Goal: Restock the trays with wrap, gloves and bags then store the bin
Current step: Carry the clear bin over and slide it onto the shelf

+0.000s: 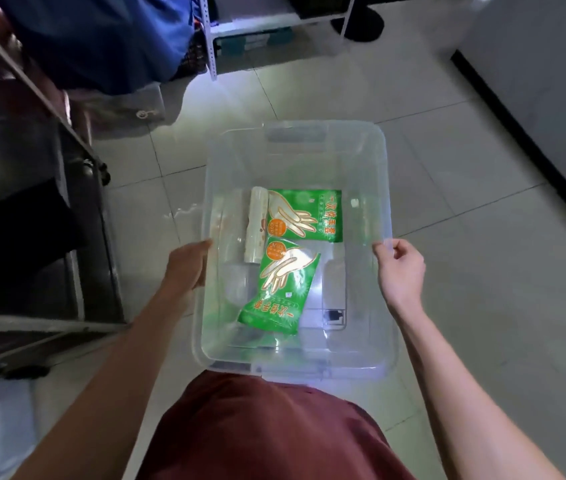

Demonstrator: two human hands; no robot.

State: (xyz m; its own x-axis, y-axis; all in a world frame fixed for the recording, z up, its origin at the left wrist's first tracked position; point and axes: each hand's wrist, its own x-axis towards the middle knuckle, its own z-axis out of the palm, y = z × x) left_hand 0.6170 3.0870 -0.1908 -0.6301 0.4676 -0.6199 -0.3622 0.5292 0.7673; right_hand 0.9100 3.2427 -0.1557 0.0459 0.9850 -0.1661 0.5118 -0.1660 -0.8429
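I carry a clear plastic bin (pixel 295 133) in front of my body, above the tiled floor. My left hand (pixel 186 265) grips its left rim and my right hand (pixel 401 268) grips its right rim. Inside lie two green glove packs, one flat at the far side (pixel 309 216) and one tilted nearer me (pixel 283 289). A roll of wrap (pixel 257 223) lies lengthwise to the left of the packs. Another pale package (pixel 220 220) shows faintly against the bin's left wall.
A dark metal rack (pixel 49 202) stands on the left, close to the bin. A white shelf unit (pixel 274 29) is at the far end of the floor. A grey wall with a black baseboard (pixel 517 133) runs along the right.
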